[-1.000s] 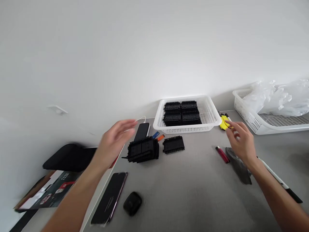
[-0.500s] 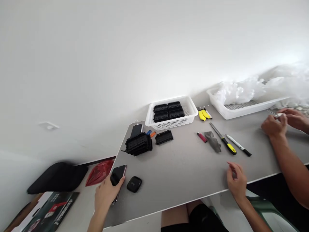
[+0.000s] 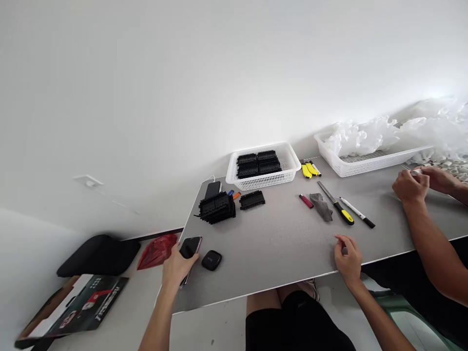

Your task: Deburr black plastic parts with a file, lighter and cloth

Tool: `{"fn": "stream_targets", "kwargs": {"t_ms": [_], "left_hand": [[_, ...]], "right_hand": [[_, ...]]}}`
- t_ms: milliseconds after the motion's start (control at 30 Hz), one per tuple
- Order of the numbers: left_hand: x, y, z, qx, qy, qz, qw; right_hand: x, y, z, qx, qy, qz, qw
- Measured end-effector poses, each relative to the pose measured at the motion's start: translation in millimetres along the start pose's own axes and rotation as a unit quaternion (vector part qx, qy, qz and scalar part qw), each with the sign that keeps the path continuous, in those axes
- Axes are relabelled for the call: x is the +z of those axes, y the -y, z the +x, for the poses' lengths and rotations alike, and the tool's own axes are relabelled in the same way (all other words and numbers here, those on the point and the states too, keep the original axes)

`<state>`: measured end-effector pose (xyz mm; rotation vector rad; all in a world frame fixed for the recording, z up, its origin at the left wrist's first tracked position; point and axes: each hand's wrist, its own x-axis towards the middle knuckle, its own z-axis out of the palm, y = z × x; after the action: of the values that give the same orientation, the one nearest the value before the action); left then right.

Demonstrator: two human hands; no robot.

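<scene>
Glossy dark glass and a reddish metal rim: phone, lying flat at the near left corner of the grey table, screen up, near end under the left hand. Left hand closed over that end, fingers wrapped round its edge, so grasping it. Probably light but stiff, slick on the faces and breakable if dropped; best taken by the two long edges, not pinched by the glass. Just right of it, apart, a small black rounded case. Right hand resting at the table's near edge, fingers loosely curled, holding nothing that can be made out. Further back, a stack of black plastic parts and a white basket. Far right, another person's hands close together over something too small to tell.
</scene>
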<state>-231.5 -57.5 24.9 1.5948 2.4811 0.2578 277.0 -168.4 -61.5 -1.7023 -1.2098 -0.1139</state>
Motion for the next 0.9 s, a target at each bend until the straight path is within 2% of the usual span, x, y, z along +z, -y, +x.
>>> {"fn": "stream_targets", "kwargs": {"t_ms": [200,333,567,733,833,900], "left_hand": [[5.5,24.4,1.7,0.064,0.01,-0.027,0.998],[5.2,36.6,6.0,0.037,0.026,0.004,0.999],[2.4,33.2,10.6,0.039,0.035,-0.059,0.997],[1.8,24.4,0.0,0.006,-0.015,-0.112,0.994],[2.3,17.3,-7.4,-0.053,-0.024,-0.252,0.966],[3.2,12.5,-11.7,-0.091,-0.011,-0.397,0.913]], "right_hand": [[-0.5,2.4,-0.5,0.002,-0.007,-0.025,1.0],[-0.3,1.8,-2.8,0.007,-0.006,-0.035,0.999],[-2.0,2.2,-1.6,0.026,0.023,-0.045,0.998],[-2.7,3.9,-0.3,0.029,0.042,-0.051,0.997],[-3.2,3.9,0.1,0.027,0.056,-0.048,0.997],[-3.7,3.8,0.4,0.029,0.055,-0.042,0.997]]}}
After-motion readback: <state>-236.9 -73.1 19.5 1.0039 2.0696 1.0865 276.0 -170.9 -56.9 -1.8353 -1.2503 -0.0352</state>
